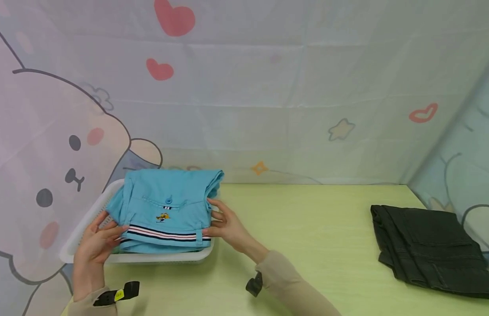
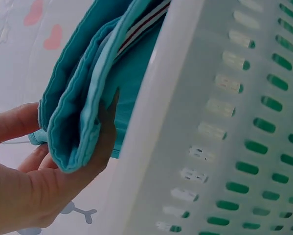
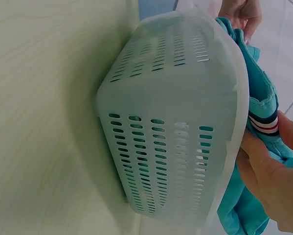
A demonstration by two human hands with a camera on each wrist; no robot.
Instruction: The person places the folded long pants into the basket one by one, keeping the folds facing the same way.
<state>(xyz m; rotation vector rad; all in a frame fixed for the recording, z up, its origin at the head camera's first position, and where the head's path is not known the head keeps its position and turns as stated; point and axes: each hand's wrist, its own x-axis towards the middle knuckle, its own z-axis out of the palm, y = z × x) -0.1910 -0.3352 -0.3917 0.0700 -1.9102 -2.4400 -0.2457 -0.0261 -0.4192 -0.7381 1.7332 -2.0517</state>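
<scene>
Blue trousers point(image 1: 165, 215) are gripped by the left hand point(image 1: 96, 243) and right hand point(image 1: 228, 226) over the basket point(image 1: 157, 259) at 8 o'clock; placement is judged unfinished. Dark garment point(image 1: 434, 250) at 4 o'clock is seemingly left.

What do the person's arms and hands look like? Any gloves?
No gloves: the left hand and right hand are bare. The left sleeve and right sleeve are beige. There's a left wrist gadget and a right wrist gadget, both small and black. The left one has a yellow label too small to read.
</scene>
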